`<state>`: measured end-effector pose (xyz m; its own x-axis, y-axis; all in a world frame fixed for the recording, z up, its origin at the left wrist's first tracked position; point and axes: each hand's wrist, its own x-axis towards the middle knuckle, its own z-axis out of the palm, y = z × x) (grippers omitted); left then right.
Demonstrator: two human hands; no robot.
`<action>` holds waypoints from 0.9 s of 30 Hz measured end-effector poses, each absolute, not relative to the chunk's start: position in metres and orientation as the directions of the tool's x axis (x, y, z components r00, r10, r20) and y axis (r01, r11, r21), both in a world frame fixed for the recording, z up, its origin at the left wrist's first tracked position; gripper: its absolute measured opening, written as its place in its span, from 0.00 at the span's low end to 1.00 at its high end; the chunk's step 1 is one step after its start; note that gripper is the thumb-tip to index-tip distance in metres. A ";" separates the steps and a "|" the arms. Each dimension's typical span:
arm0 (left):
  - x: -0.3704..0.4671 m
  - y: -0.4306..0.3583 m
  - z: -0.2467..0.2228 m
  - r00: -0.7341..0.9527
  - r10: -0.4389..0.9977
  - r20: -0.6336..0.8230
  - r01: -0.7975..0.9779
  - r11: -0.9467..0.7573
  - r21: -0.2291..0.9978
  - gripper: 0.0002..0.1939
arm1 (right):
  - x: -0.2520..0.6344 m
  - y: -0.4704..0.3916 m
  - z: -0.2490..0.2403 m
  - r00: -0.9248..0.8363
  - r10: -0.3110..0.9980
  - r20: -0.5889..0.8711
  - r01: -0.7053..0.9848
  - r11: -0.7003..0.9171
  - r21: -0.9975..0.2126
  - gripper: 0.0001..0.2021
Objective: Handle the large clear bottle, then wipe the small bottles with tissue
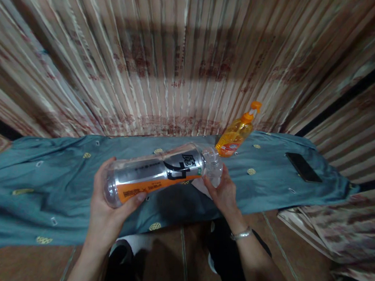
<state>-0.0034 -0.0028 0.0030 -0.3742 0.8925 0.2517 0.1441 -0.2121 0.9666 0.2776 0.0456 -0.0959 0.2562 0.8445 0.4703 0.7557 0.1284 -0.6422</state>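
Observation:
Held slantwise above the cloth is a large clear plastic bottle (157, 171) with a silver and orange label and bold black characters. My left hand (108, 210) wraps around its left end, thumb lying along the orange part of the label. At the other end, the fingers of my right hand (223, 195) close on the clear bare plastic beyond the label. Whether that end is the neck or the base, I cannot tell. Partly hidden under my right hand is a pale, flat piece (202, 187) of something I cannot make out.
A pump bottle (233, 136) of orange liquid stands behind the right hand on the teal patterned cloth (53, 175). Farther right lies a dark phone (303, 167). A striped, pleated curtain (181, 68) hangs behind. Below the front edge are a tiled floor (168, 263) and shoes.

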 end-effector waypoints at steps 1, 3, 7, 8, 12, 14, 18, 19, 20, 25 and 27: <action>-0.004 -0.003 0.003 -0.374 0.893 0.251 0.144 -0.211 0.967 0.48 | 0.278 0.046 -0.096 0.251 0.846 0.470 0.757 0.131 -0.640 0.39; -0.004 -0.003 0.004 -0.371 0.891 0.259 0.156 -0.216 0.964 0.48 | 0.278 0.046 -0.095 0.251 0.851 0.461 0.756 0.125 -0.642 0.39; -0.004 -0.002 0.005 -0.359 0.885 0.296 0.186 -0.242 0.952 0.47 | 0.278 0.045 -0.095 0.271 0.850 0.453 0.752 0.107 -0.650 0.39; -0.004 -0.002 0.004 -0.354 0.887 0.297 0.185 -0.245 0.952 0.47 | 0.278 0.045 -0.095 0.269 0.851 0.451 0.751 0.108 -0.651 0.38; -0.005 -0.002 0.003 -0.345 0.890 0.300 0.182 -0.250 0.951 0.47 | 0.279 0.045 -0.095 0.244 0.855 0.458 0.746 0.136 -0.652 0.38; -0.006 -0.002 0.003 -0.351 0.887 0.301 0.186 -0.249 0.951 0.47 | 0.279 0.045 -0.094 0.240 0.851 0.467 0.746 0.146 -0.650 0.38; -0.007 -0.002 0.003 -0.352 0.884 0.307 0.189 -0.255 0.948 0.47 | 0.279 0.045 -0.091 0.238 0.862 0.448 0.740 0.138 -0.658 0.36; -0.007 -0.002 0.003 -0.350 0.884 0.310 0.185 -0.259 0.948 0.47 | 0.279 0.044 -0.091 0.236 0.864 0.444 0.739 0.137 -0.660 0.36; -0.007 -0.002 0.003 -0.347 0.884 0.312 0.180 -0.264 0.948 0.48 | 0.279 0.044 -0.091 0.235 0.865 0.443 0.738 0.137 -0.661 0.36; -0.007 -0.002 0.003 -0.350 0.880 0.322 0.191 -0.270 0.944 0.48 | 0.279 0.044 -0.092 0.233 0.852 0.469 0.744 0.155 -0.650 0.37; -0.008 -0.002 0.003 -0.353 0.877 0.326 0.206 -0.267 0.941 0.48 | 0.279 0.044 -0.094 0.234 0.845 0.481 0.747 0.160 -0.645 0.36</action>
<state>-0.0079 -0.0021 0.0029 -0.3534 0.8769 0.3259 0.2059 -0.2669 0.9415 0.2790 0.0442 -0.0938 0.2342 0.8448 0.4811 0.7470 0.1603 -0.6452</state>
